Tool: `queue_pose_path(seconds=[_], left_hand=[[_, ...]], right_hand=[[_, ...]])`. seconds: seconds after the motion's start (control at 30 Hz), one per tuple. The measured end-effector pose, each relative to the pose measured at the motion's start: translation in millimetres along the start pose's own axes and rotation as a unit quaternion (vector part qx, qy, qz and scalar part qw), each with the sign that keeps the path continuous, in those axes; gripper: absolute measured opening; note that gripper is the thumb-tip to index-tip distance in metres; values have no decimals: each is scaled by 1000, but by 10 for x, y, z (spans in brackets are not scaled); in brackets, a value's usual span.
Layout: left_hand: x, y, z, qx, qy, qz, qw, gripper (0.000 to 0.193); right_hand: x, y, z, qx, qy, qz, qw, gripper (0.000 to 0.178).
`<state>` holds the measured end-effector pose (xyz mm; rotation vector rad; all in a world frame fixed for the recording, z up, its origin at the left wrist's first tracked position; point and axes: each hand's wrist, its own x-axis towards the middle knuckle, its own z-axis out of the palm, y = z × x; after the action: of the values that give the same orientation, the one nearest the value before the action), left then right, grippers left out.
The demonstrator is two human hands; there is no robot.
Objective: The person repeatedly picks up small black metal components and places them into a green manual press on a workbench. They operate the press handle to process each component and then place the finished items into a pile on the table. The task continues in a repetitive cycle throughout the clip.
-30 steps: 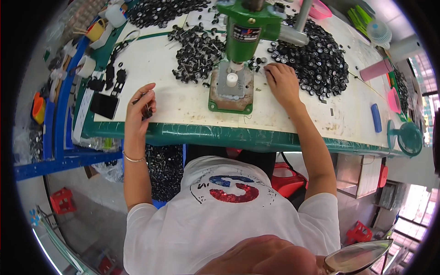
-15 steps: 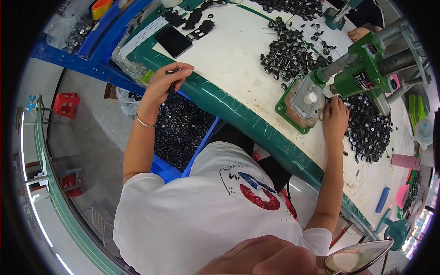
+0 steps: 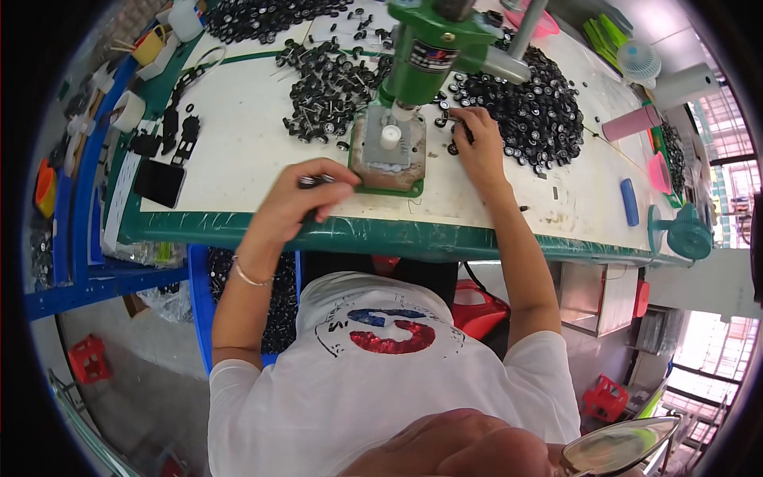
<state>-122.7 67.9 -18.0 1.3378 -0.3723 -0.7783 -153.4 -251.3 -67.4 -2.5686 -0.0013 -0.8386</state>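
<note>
My left hand (image 3: 298,199) hovers over the front edge of the table, left of the press, with its fingers curled round a small black part (image 3: 315,181) that has a shiny bit; its exact kind is half hidden. On the table right of the press, my right hand (image 3: 481,151) bends its fingers over a small black wheel (image 3: 467,135), beside a heap of black wheels (image 3: 532,111) with silvery hubs. Between the hands stands the green press (image 3: 421,60). On its base plate (image 3: 381,176) sits a short white cylinder (image 3: 390,137) under the ram.
Wheels on thin metal axles (image 3: 322,95) lie behind and left of the press. A black phone (image 3: 161,184) and flat black frames (image 3: 189,139) are at the left. A blue bin (image 3: 200,306) of small dark parts stands below the table edge. A pink cylinder (image 3: 632,123) stands far right.
The view has swung round to the right, so the press is now near the middle. My left hand has come closer to the press, still closed; my right hand stays by the wheel heap.
</note>
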Motion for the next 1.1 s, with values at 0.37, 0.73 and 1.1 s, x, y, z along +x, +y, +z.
queue_pose_path(seconds=[0.37, 0.73, 1.1], left_hand=[[620, -168, 1058, 5, 102, 103, 989, 28], [662, -200, 1076, 12, 180, 207, 962, 13], [283, -295, 712, -58, 165, 94, 980, 16]], right_hand=[[-238, -391, -206, 254, 45, -32, 966, 19], [-339, -243, -69, 200, -54, -134, 969, 14], [-138, 117, -404, 157, 4, -140, 978, 8]])
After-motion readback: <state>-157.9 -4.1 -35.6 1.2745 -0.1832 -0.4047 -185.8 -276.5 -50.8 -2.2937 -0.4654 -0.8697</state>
